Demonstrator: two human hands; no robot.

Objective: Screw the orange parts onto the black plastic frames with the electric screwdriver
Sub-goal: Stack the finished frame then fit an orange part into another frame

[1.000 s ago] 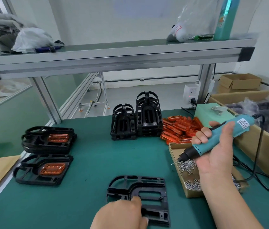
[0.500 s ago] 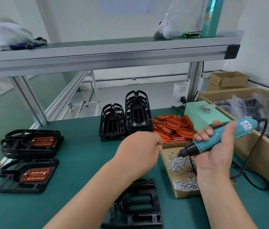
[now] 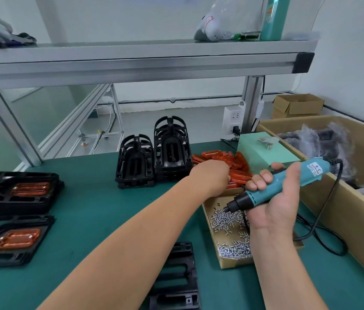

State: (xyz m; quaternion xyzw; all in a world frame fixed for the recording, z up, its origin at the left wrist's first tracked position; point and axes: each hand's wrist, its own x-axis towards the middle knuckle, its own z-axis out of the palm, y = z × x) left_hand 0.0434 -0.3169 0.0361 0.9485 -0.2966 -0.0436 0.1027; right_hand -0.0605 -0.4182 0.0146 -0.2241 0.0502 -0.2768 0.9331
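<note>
Left grip (image 3: 212, 175) reached into orange parts (image 3: 240, 163) centre-right, fingers hidden, hold unclear | right grip (image 3: 277, 202) wraps electric screwdriver (image 3: 262, 194), ready above screws (image 3: 225, 220) | black frame (image 3: 176, 271) awaits part

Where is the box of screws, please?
Head view, right of centre: the box of screws lies under the electric screwdriver, just nearer than the orange parts.

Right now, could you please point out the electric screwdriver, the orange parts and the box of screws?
electric screwdriver (image 3: 265, 194): head view, teal barrel.
orange parts (image 3: 234, 158): head view, pile's far side.
box of screws (image 3: 232, 262): head view, near cardboard wall.
</note>
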